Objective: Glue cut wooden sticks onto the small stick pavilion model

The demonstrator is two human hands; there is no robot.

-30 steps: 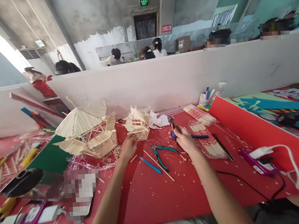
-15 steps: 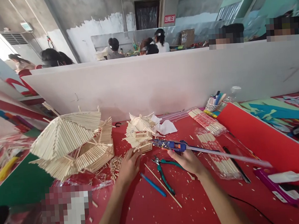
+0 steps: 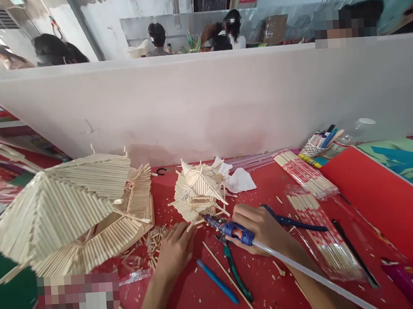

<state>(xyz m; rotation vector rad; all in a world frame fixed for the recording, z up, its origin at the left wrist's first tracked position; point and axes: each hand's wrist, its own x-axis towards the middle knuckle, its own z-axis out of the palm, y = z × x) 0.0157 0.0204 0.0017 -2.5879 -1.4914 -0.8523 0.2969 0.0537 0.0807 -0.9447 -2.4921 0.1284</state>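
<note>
The smaller pavilion (image 3: 200, 179) stands between larger pavilion (image 3: 77, 199) and stick packets (image 3: 304, 172).

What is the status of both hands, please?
Right hand: holding blue glue gun. Left hand: beside small stick model. Green-handled pliers close by, partly hidden.

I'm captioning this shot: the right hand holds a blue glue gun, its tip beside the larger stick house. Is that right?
Not quite: the head view shows the right hand holding the blue glue gun with its tip beside the smaller stick house, not the larger one.

Soft light — glare upper left — faint shadows on partition (image 3: 175, 98)
</note>
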